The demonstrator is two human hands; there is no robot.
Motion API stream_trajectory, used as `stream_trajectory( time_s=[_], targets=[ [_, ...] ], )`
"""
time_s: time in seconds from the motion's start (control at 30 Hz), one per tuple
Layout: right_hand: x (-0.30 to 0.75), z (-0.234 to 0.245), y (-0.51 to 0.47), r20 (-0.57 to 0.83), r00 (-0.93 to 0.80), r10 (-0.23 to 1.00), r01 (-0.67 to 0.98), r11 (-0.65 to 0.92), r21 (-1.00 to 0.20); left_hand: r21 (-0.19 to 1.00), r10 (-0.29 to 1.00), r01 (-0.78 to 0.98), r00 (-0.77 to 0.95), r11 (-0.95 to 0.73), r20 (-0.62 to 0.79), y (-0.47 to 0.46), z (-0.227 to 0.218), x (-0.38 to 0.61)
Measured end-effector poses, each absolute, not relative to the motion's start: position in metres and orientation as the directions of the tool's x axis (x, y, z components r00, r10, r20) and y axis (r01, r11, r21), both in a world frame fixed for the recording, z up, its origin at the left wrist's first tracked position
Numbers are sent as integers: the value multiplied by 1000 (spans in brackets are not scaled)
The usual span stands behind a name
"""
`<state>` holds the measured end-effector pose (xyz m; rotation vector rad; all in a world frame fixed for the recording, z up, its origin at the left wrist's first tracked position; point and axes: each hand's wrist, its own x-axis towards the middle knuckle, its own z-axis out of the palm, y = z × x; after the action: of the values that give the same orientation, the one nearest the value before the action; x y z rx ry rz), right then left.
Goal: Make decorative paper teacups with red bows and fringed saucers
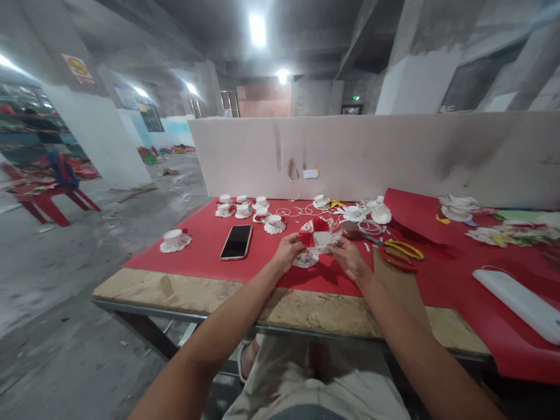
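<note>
1. In the head view, the left grip (286,252) and right grip (349,255) are nearly closed, pinching opposite sides of a white cup-shaped piece with a frilled paper brim (322,240); exactly which layer each fingertip presses is too small to tell.
2. That piece is held up near the front edge of the wooden table (175,291), with a red pleated paper fan (311,234) at its left side, by the left fingers.
3. Light, even pressure at the rim looks best: squeezing harder could crush the pleats or bend the frill.
4. Keeping the cup level and both hands steady should help the fan sit evenly.
5. A white lacy paper disc (306,261) lies just below on the red sheet (196,256); lowered wrists could crease it.
6. The red-and-yellow-handled scissors (409,245) lie right of the hands, so the right elbow needs care.
</note>
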<state>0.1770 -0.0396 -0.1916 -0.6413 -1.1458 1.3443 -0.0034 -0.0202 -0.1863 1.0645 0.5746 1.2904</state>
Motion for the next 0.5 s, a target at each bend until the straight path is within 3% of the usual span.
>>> stream_trajectory(
  time_s=[0.5],
  targets=[
    [184,-187,-37,265,-49,963,-558,194,-807,925,913,-322,279,-202,296,-22,-191,-2]
  ],
)
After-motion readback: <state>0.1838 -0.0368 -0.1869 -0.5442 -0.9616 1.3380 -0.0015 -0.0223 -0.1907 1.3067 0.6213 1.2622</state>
